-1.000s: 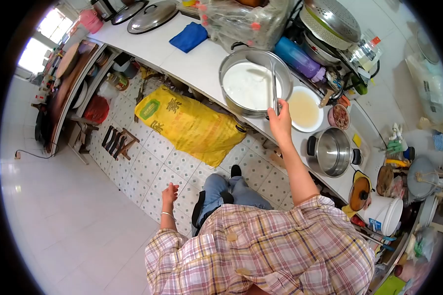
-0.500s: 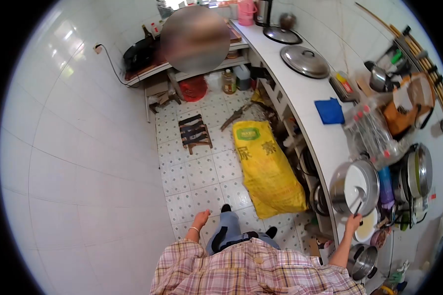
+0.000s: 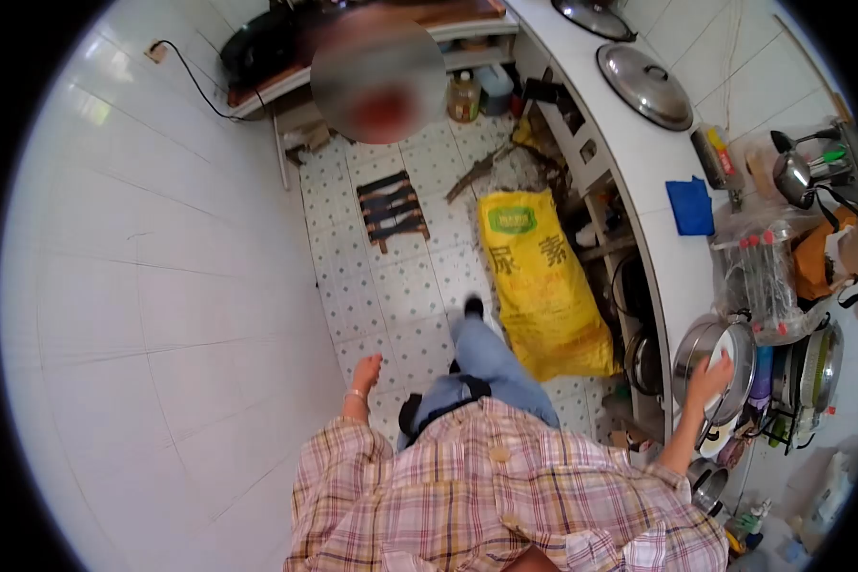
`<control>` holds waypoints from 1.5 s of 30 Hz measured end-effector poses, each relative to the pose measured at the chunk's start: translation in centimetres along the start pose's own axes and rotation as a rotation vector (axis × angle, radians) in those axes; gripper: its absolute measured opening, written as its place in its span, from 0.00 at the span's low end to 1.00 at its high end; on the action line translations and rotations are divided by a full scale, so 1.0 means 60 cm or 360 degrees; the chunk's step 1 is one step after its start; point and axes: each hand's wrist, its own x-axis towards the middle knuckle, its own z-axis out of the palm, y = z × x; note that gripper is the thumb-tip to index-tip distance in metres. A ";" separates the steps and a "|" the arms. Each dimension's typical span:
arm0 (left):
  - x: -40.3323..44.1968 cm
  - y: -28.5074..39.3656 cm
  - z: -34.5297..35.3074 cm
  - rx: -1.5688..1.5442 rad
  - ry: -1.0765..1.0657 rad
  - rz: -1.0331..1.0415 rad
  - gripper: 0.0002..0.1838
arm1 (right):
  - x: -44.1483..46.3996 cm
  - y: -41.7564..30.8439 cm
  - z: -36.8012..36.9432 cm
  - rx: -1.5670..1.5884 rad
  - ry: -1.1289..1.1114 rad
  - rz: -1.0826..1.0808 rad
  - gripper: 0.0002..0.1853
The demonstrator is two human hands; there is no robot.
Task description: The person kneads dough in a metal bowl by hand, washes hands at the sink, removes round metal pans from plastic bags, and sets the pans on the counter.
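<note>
My right hand (image 3: pixel 708 377) is over the near side of a large steel pot (image 3: pixel 693 357) on the counter. Its fingers look apart, and nothing shows in its grip. A dark, thin ladle handle (image 3: pixel 705 434) slants over the pot's near rim, just below the hand; the ladle's bowl is hidden. White contents are partly visible inside the pot. My left hand (image 3: pixel 367 371), with a bracelet at the wrist, hangs over the tiled floor (image 3: pixel 353 324), loosely curled and holding nothing.
A yellow sack (image 3: pixel 548 296) lies on the floor along the counter (image 3: pixel 653 181). Ahead stands a low strapped stool (image 3: pixel 393 210). A blue cloth (image 3: pixel 690 207), a steel lid (image 3: pixel 644 86) and plastic-wrapped bottles (image 3: pixel 758 276) are on the counter. White tiled wall (image 3: pixel 162 334) runs along the left.
My right hand has let go of the ladle handle and shifted over the pot. I have stepped forward, one leg now extended; sack and stool appear nearer. My left hand stays at my side.
</note>
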 end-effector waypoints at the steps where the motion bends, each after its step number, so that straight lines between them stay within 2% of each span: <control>1: 0.019 0.020 -0.008 -0.0015 -0.0039 0.0007 0.24 | 0.015 -0.058 0.016 0.0177 0.0010 -0.0122 0.20; 5: 0.089 0.156 -0.008 -0.0078 -0.0062 -0.0037 0.22 | 0.082 -0.245 0.152 0.0656 -0.0320 -0.0111 0.17; 7: 0.122 0.211 -0.019 -0.0123 0.0023 0.0023 0.21 | 0.120 -0.337 0.235 0.0743 -0.0404 -0.0339 0.16; 11: 0.163 0.296 -0.056 -0.0151 0.0046 -0.0140 0.21 | 0.186 -0.535 0.392 0.0775 -0.0758 -0.0592 0.17; 12: 0.181 0.310 -0.066 -0.0066 0.0054 -0.0103 0.21 | 0.209 -0.586 0.436 0.0794 -0.0973 -0.0601 0.17; 13: 0.190 0.316 -0.078 0.0022 0.0056 -0.0078 0.22 | 0.229 -0.633 0.462 0.0807 -0.1201 -0.0605 0.17; 14: 0.216 0.317 -0.095 0.0146 0.0194 0.0048 0.22 | 0.254 -0.689 0.448 0.0711 -0.1369 -0.0588 0.17; 15: 0.232 0.327 -0.111 0.0122 0.0182 0.0089 0.22 | 0.280 -0.737 0.434 0.0610 -0.1533 -0.0568 0.17; 17: 0.209 0.415 -0.139 -0.0039 0.0166 -0.0090 0.22 | 0.309 -0.791 0.498 0.0521 -0.1695 -0.0611 0.17; 21: 0.217 0.530 -0.195 -0.0039 0.0011 -0.0192 0.23 | 0.346 -0.835 0.485 0.0824 -0.1713 -0.0408 0.17; 23: 0.241 0.569 -0.222 0.0003 -0.0004 -0.0156 0.25 | 0.335 -0.820 0.500 0.1123 -0.1567 -0.0415 0.17; 24: 0.269 0.578 -0.238 0.0042 -0.0047 -0.0100 0.25 | 0.315 -0.796 0.523 0.1145 -0.1310 -0.0511 0.16; 28: 0.327 0.715 -0.247 0.0102 -0.0073 0.0038 0.25 | 0.223 -0.688 0.597 0.1157 -0.1267 -0.0202 0.17; 29: 0.349 0.748 -0.247 0.0089 -0.0110 0.0082 0.24 | 0.224 -0.683 0.578 0.1013 -0.1350 -0.0083 0.15; 30: 0.366 0.795 -0.241 0.0097 -0.0123 0.0133 0.23 | 0.213 -0.667 0.596 0.1141 -0.1341 0.0082 0.13; 32: 0.395 0.882 -0.232 0.0098 -0.0128 0.0212 0.23 | 0.284 -0.711 0.481 0.1161 -0.1437 0.0475 0.14; 35: 0.467 1.010 -0.229 -0.0020 -0.0290 0.0571 0.22 | 0.354 -0.765 0.514 0.1271 -0.1227 0.0374 0.17; 36: 0.495 1.048 -0.228 -0.0081 -0.0332 0.0657 0.22 | 0.389 -0.798 0.513 0.1456 -0.1120 0.0335 0.22; 38: 0.501 1.151 -0.220 -0.0317 -0.0229 0.0840 0.17 | 0.475 -0.890 0.501 0.1780 -0.1117 0.0409 0.23; 40: 0.540 1.236 -0.230 -0.0439 -0.0220 0.0856 0.18 | 0.573 -1.007 0.440 0.2034 -0.1200 0.0510 0.20; 43: 0.618 1.337 -0.258 -0.0547 -0.0255 0.0850 0.20 | 0.693 -1.181 0.443 0.2452 -0.1380 0.0562 0.18; 45: 0.684 1.385 -0.281 -0.0575 -0.0280 0.0829 0.21 | 0.767 -1.296 0.452 0.2412 -0.1526 0.0544 0.19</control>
